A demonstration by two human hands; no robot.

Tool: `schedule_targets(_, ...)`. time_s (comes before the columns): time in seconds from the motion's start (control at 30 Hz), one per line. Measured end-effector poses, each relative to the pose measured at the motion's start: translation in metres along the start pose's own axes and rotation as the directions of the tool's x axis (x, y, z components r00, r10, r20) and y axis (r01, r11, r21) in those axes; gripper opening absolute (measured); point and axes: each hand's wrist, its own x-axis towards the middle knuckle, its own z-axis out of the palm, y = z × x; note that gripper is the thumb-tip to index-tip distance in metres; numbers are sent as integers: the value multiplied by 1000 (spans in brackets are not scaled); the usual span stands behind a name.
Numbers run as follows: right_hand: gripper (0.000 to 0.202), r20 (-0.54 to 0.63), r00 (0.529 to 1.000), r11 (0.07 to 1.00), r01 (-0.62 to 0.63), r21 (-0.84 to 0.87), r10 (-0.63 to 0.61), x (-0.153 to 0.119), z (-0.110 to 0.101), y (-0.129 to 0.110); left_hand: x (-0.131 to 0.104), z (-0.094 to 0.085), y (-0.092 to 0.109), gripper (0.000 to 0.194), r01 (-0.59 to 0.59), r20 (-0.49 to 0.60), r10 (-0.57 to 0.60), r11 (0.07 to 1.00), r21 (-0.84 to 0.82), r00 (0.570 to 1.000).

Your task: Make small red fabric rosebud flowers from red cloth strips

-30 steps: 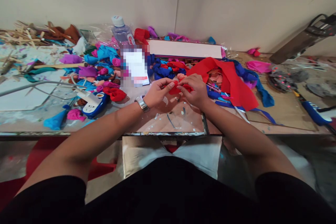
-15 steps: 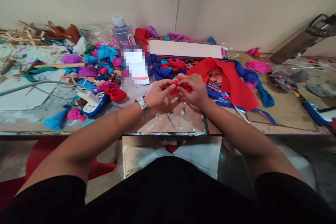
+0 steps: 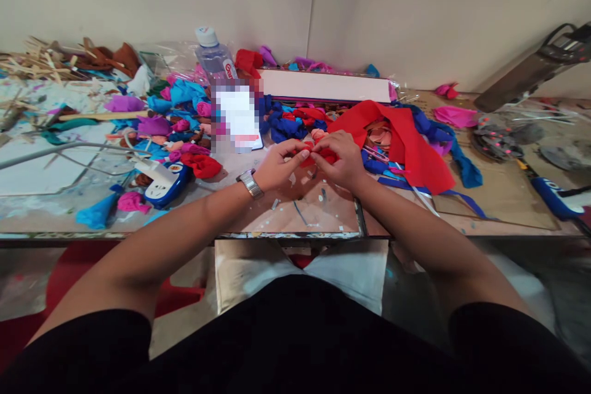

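Note:
Between my two hands is a small piece of red crepe paper, partly hidden by the fingers. My left hand, with a metal watch at the wrist, pinches it from the left with thumb and forefinger. From the right, my right hand grips the same piece, its thumb and fingertips close to the left ones. A wide red crepe paper strip lies just beyond the right hand, over blue and pink scraps. Behind the fingers sits a heap of dark blue crepe paper.
A phone with a blurred screen and a water bottle stand left of centre. Further left are a power strip, rolled paper flowers and wooden sticks. A dark tumbler leans at the right. The table edge runs before me.
Both hands stay in nearly the same place, pinching the red crepe paper. The fingers have shifted only slightly, and the paper shows a little differently between them.

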Motion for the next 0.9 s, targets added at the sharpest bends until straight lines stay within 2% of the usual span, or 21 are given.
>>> schedule_targets(0.1,29,4,1000,1000,-6,20,6,-1,2,2,0,0,0,50,-57,31,56,998,32,998)
schedule_targets(0.23,27,-11,998,997,60,55,-60,-3,3,1,0,0,-2,52,-98,62,94,992,74,994)
schedule_targets(0.47,23,-54,997,989,54,137,-47,0,3,0,0,1,-2,51,20,91,-18,999,-28,996)
schedule_targets(0.63,27,-72,997,965,-16,262,36,0,2,-2,0,1,-2,51,23,136,-21,1000,-15,991)
schedule_targets(0.73,30,-85,993,970,-56,237,78,1,0,-2,-1,1,-4,47,60,115,-66,997,49,991)
schedule_targets(0.9,31,-43,999,995,-2,97,6,3,-2,2,-2,1,-4,48,21,14,-21,1000,14,1000)
